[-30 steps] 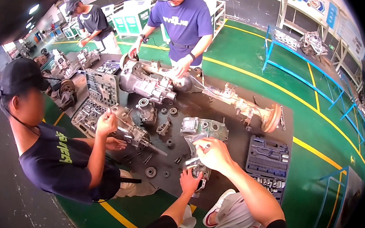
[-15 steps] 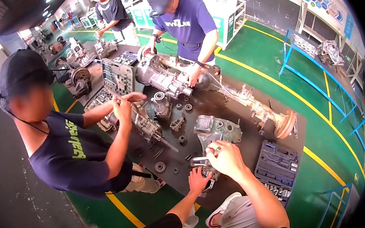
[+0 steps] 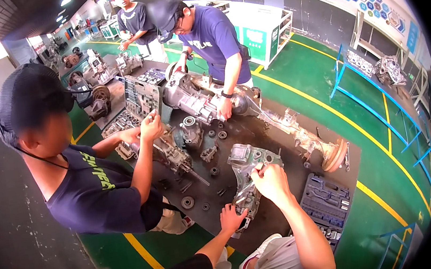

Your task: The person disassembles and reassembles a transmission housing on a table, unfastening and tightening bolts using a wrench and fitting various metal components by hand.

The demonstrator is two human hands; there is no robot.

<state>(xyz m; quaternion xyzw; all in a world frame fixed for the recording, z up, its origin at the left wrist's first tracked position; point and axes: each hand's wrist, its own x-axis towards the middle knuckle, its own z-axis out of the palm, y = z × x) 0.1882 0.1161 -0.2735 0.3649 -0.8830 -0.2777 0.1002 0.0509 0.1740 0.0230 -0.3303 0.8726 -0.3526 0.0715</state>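
Note:
A grey-green metal gearbox housing [image 3: 242,170] lies on the dark workbench right in front of me. My left hand [image 3: 232,218] grips its near end, the fingers curled over the edge. Above the middle of the housing, at its right side, my right hand [image 3: 272,181] is closed in a pinch. A small piece shows at its fingertips, but I cannot make out what it is. To the left on the bench lie a round gear [image 3: 187,202], a small ring [image 3: 205,206] and some thin bolts [image 3: 221,192].
An open blue tool case [image 3: 327,201] with sockets lies right of my right forearm. Beyond the housing are a large transmission [image 3: 189,97] and a rusty axle [image 3: 301,134]. One person [image 3: 90,166] stands close at left, another [image 3: 217,37] across the bench, a third [image 3: 132,23] farther back.
My right hand has moved slightly farther away along the housing, while my left hand stays at its near end. The person at left has brought their parted hands into a closed grip.

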